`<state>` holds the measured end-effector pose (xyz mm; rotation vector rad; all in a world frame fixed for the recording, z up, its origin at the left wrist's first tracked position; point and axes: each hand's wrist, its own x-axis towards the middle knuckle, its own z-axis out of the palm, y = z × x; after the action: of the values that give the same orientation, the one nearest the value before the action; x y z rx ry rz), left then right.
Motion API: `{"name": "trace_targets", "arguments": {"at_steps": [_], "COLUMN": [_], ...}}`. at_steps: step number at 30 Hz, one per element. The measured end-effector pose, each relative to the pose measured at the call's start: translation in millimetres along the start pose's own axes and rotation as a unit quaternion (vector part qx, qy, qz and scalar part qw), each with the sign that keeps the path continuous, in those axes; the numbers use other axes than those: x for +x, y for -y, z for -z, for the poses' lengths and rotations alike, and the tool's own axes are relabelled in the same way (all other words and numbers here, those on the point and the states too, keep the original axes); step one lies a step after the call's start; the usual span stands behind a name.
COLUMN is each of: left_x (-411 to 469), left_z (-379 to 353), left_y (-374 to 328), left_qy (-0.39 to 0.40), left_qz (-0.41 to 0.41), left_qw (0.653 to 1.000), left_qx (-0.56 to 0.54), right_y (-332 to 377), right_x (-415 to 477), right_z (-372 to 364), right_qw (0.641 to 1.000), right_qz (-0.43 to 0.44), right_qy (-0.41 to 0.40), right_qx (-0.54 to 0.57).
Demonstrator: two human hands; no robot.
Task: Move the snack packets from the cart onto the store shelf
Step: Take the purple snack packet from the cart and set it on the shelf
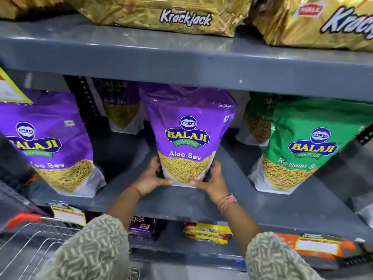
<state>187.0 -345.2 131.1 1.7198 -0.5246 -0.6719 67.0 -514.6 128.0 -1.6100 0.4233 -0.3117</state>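
A purple Aloo Sev packet stands upright on the grey middle shelf, near its front. My left hand grips its lower left corner and my right hand grips its lower right corner. A second purple Aloo Sev packet stands at the left, and a third one stands further back. The wire cart with an orange rim shows at the lower left; its contents are out of view.
A green Ratlami Sev packet stands on the right, another behind it. Gold Krackjack packs lie on the shelf above. Biscuit packs sit on the shelf below. Price tags hang on the shelf edge.
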Motion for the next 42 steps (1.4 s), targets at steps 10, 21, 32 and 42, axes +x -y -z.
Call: {"name": "trace_targets", "arguments": {"at_steps": [10, 21, 32, 42], "left_x": [-31.9, -56.5, -60.7, -104.1], "left_z": [-13.4, -12.8, -9.4, -31.4], "left_y": [16.7, 23.3, 28.2, 33.2], "left_qy": [-0.08, -0.078, -0.076, -0.311], "left_qz": [0.005, -0.011, -0.002, -0.056], "left_qw": [0.994, 0.986, 0.984, 0.933], "left_qx": [0.08, 0.148, 0.158, 0.173], "right_y": [-14.8, -15.7, -18.9, -26.6], "right_x": [-31.1, -66.0, -71.2, -113.3], "right_z": [-6.8, -17.1, -16.8, 34.8], "right_qw": [0.995, 0.979, 0.976, 0.974], "right_qz": [-0.021, 0.011, 0.019, 0.015], "right_qy": [-0.029, -0.082, -0.076, -0.183], "right_qx": [-0.088, -0.184, -0.201, -0.133]}}
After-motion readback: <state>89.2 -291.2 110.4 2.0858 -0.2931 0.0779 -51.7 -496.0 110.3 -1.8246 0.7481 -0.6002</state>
